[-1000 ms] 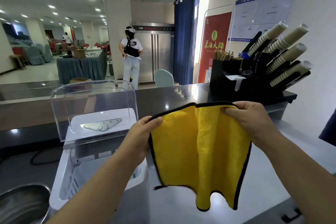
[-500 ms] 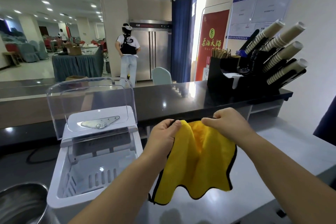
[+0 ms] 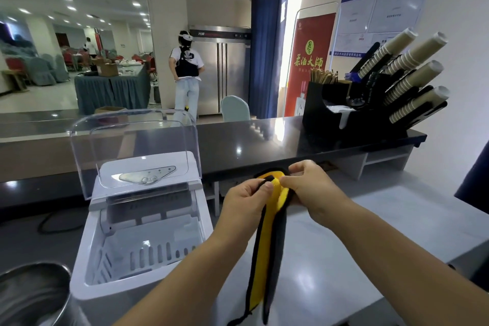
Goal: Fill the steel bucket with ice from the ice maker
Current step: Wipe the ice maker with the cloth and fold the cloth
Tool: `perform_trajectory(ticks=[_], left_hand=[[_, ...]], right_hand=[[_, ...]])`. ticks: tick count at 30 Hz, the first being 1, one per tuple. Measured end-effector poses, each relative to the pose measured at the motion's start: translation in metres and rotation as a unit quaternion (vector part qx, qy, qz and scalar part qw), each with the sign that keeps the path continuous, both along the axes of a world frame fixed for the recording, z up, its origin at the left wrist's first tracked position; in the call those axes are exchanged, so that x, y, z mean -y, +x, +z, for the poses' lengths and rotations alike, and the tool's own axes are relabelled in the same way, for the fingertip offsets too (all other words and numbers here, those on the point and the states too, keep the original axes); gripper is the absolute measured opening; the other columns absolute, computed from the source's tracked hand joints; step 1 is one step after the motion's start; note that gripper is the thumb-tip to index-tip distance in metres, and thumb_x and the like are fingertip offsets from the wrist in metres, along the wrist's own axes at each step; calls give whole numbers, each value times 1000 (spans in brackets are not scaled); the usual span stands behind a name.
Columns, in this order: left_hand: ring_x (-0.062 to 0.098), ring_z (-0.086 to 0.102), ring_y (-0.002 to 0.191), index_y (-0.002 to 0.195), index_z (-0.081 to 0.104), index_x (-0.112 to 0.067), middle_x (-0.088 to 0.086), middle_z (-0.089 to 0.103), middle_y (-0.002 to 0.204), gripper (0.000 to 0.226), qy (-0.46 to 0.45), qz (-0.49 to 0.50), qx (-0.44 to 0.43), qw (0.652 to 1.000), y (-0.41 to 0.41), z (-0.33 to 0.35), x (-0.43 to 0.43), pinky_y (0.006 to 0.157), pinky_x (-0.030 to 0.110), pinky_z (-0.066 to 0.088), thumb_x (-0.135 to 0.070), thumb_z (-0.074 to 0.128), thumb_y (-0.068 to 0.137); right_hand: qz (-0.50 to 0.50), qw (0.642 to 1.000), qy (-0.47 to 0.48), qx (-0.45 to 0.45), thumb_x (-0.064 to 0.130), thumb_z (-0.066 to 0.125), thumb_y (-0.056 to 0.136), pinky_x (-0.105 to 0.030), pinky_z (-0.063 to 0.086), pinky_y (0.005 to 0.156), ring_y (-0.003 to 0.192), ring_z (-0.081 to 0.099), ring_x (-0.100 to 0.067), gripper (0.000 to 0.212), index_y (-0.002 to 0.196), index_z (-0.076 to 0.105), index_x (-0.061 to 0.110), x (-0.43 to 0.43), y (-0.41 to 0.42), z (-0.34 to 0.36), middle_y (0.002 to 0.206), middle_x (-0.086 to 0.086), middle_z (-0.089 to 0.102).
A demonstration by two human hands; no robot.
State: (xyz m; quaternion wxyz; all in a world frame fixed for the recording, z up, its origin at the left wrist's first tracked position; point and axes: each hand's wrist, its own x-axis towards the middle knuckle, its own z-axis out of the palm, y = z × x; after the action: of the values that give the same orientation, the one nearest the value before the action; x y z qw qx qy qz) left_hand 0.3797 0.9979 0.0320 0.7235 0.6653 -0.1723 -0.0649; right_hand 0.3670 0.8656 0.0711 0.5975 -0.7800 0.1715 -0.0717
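A white ice maker stands on the counter at lower left, its clear lid raised; the white slotted basket inside shows no ice that I can make out. The steel bucket sits at the bottom left corner, partly cut off. To the right of the ice maker, my left hand and my right hand pinch the top of a yellow cloth with black edging, folded in half and hanging down over the counter.
A black raised bar top runs behind the grey counter. A black organiser with stacked paper cups and stirrers stands at the right. Beyond the bar a person faces a steel fridge.
The cloth was spread wide between both hands; my hands have come together, folding it into a narrow hanging strip. The view has tilted slightly downward.
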Motion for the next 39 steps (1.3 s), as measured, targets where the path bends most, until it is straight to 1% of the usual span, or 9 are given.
perform_trajectory(ticks=[6, 10, 12, 15, 22, 24, 27, 33, 39], left_hand=[[11, 69, 90, 99, 70, -26, -1, 73, 94, 17, 2, -70, 51, 996, 1, 4, -2, 76, 17, 54, -14, 62, 89], [9, 68, 85, 95, 71, -23, -1, 73, 89, 16, 17, -45, 86, 995, 9, 0, -4, 73, 17, 52, -12, 62, 89], [9, 66, 79, 88, 71, -23, -3, 71, 82, 15, -4, -37, 35, 999, 11, -2, -5, 68, 17, 50, -17, 57, 93], [11, 64, 78, 87, 69, -20, 0, 69, 80, 17, -32, -35, -28, 998, 18, -3, -10, 67, 24, 50, -21, 54, 95], [14, 62, 80, 77, 71, -26, 2, 67, 80, 23, -38, -80, -27, 996, 26, 2, -17, 76, 30, 49, -26, 54, 93], [13, 63, 79, 81, 70, -21, 3, 68, 80, 21, -48, -79, -32, 995, 28, 3, -17, 74, 29, 49, -25, 54, 93], [13, 64, 79, 86, 68, -16, 3, 68, 80, 19, -54, -68, -35, 996, 31, 4, -18, 72, 26, 49, -27, 53, 93], [13, 63, 73, 87, 66, -12, 5, 67, 78, 19, -57, -40, -48, 996, 36, -1, -17, 69, 25, 53, -23, 53, 95], [10, 65, 71, 85, 66, -14, 1, 70, 77, 20, 60, 80, -37, 994, 51, -21, -4, 54, 15, 48, -28, 55, 94]], right_hand=[[-44, 993, 80, 70, 3, 57, 91, -19, 52, 53, 84, 61, -17, 49, 134, 37, 12, -6, 2, -3, 112, -8, 51], [-9, 991, 116, 66, 5, 48, 95, -25, 55, 50, 66, 63, -18, 22, 117, 48, 8, -6, 0, 6, 100, -13, 57], [1, 998, 20, 57, 3, 42, 93, -29, 52, 53, 59, 55, -16, 20, 100, 59, 12, 2, 1, 6, 95, -11, 62], [60, 994, -74, 58, -11, 38, 84, -22, 42, 67, 76, 53, -10, 38, 81, 64, 16, 19, 1, -4, 89, 0, 65], [217, 976, -34, -5, -21, 42, 76, -22, 39, 86, 116, 45, 0, 66, 109, 60, 33, 42, 1, -36, 120, 13, 55], [269, 963, 22, -19, -22, 46, 77, -17, 47, 80, 113, 54, -6, 63, 116, 59, 26, 47, 2, -41, 118, 6, 60], [307, 951, 33, -34, -17, 54, 80, -31, 51, 85, 101, 63, -21, 59, 125, 55, 22, 54, 6, -50, 113, -8, 64], [256, 960, 107, -17, -10, 60, 81, -26, 55, 78, 98, 67, -24, 35, 111, 65, 7, 80, 11, -58, 102, -12, 69], [136, 984, 113, 7, -6, 60, 83, -27, 53, 77, 91, 67, -22, 21, 103, 66, 0, 106, 26, -62, 95, -11, 70]])
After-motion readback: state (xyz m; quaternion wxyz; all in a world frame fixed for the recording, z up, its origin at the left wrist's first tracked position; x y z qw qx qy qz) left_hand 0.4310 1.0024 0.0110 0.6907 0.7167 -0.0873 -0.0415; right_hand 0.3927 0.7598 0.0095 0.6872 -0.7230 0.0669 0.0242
